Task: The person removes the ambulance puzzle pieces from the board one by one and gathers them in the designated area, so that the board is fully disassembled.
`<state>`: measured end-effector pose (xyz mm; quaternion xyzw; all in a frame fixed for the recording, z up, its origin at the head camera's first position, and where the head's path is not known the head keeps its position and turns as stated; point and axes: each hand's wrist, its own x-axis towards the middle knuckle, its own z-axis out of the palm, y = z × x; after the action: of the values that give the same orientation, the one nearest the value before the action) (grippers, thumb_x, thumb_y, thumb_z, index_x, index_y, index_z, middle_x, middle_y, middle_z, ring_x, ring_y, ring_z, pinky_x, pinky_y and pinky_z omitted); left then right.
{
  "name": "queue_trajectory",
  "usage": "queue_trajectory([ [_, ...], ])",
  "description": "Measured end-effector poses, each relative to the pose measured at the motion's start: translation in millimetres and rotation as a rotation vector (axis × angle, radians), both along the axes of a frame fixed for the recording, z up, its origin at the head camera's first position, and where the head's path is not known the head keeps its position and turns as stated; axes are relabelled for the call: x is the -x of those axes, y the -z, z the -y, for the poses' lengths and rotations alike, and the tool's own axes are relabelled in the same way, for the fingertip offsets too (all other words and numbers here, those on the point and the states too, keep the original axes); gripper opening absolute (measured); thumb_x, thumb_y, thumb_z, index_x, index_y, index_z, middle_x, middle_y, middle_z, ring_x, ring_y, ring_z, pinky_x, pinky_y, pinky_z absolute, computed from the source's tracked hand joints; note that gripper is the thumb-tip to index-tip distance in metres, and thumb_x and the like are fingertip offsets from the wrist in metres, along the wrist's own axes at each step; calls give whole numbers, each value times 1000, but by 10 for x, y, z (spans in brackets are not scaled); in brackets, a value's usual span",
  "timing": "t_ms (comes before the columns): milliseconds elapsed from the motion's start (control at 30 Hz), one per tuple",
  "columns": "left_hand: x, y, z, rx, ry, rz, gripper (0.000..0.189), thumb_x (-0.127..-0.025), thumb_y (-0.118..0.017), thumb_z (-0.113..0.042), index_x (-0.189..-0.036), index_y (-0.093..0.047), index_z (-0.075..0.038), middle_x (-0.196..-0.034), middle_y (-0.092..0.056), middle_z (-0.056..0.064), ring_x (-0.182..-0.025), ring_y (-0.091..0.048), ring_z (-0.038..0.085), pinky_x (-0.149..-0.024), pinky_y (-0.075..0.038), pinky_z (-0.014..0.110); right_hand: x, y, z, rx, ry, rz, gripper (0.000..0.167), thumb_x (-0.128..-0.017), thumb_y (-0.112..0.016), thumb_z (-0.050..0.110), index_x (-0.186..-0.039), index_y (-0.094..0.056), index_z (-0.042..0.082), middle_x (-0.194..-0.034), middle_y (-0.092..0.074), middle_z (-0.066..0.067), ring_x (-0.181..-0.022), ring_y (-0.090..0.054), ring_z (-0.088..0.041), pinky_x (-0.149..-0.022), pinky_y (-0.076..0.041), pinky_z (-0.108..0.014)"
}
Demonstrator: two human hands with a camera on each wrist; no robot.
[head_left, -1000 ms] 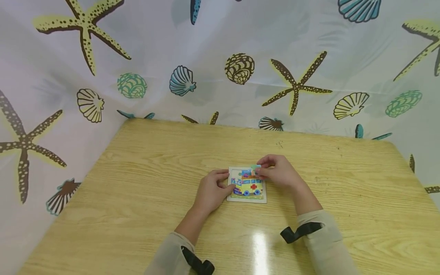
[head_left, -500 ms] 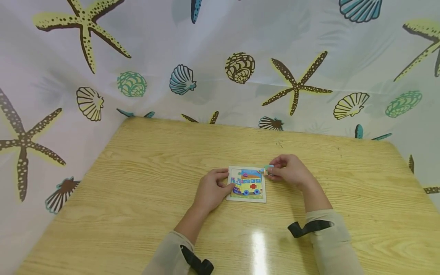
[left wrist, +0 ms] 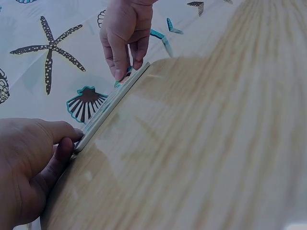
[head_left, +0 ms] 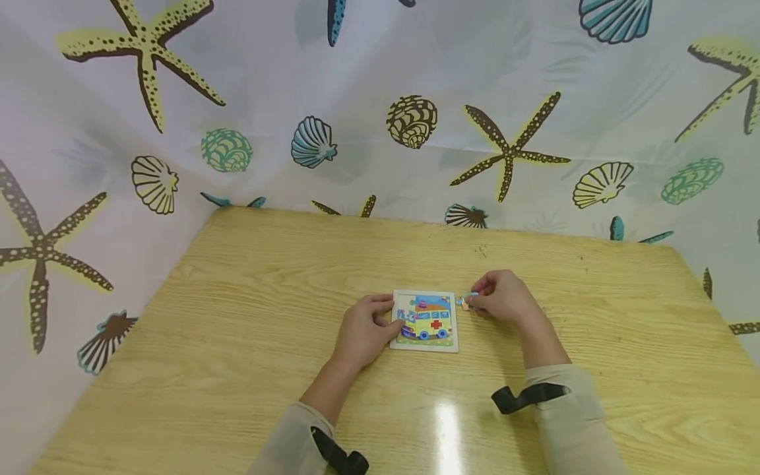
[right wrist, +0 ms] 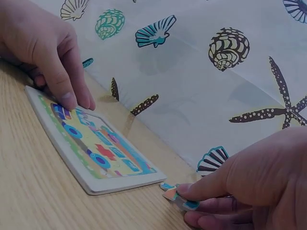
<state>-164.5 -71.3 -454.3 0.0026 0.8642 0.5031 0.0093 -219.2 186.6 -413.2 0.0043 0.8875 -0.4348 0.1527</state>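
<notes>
A square jigsaw puzzle board (head_left: 424,348) with a pale frame lies on the wooden table, showing a yellow ambulance with a red cross. Its upper left corner is bare, without picture. My left hand (head_left: 363,330) grips the board's left edge, thumb on top over the front of the ambulance. Just off the upper right edge, my right hand (head_left: 503,297) pinches a small puzzle piece (right wrist: 178,196) between thumb and fingers. Blue and orange show on the piece; the thumb covers part of it. In the right wrist view it sits low, right at the board's corner.
The wooden table (head_left: 285,277) stretches out on all sides of the board. Behind and to the left hangs a white cloth (head_left: 368,66) printed with starfish and shells. Black straps (head_left: 528,398) circle both sleeves.
The right hand has moved the puzzle piece from over the board's upper right corner to the right, off the board, and then slightly lower. The left hand stays on the board's left edge.
</notes>
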Motion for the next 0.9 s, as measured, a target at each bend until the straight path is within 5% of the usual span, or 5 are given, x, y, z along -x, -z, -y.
queue_trajectory([
  [300,0,-13,0,14,5,3,43,-86,-79,-18,-124,-69,0,-136,-61,2,-82,-59,9,-69,-52,21,-50,-41,111,-269,14,-159,16,-88,-76,17,-92,-68,4,-87,-66,-9,-78,-58,-20,-70,-48,-31],
  [533,2,-14,5,12,4,-8,43,-86,-79,-17,-124,-69,1,-136,-62,2,-82,-59,8,-68,-51,20,-51,-73,150,-247,-29,-155,17,-89,-69,14,-104,-67,5,-97,-64,-11,-89,-58,-24,-78,-48,-36],
  [900,-4,0,10,12,7,-13,43,-85,-80,-17,-123,-69,2,-135,-63,3,-81,-60,8,-68,-51,20,-68,-50,206,-73,-99,-82,22,-96,-66,20,-111,-68,4,-96,-66,-11,-76,-65,-18,-68,-53,-27],
])
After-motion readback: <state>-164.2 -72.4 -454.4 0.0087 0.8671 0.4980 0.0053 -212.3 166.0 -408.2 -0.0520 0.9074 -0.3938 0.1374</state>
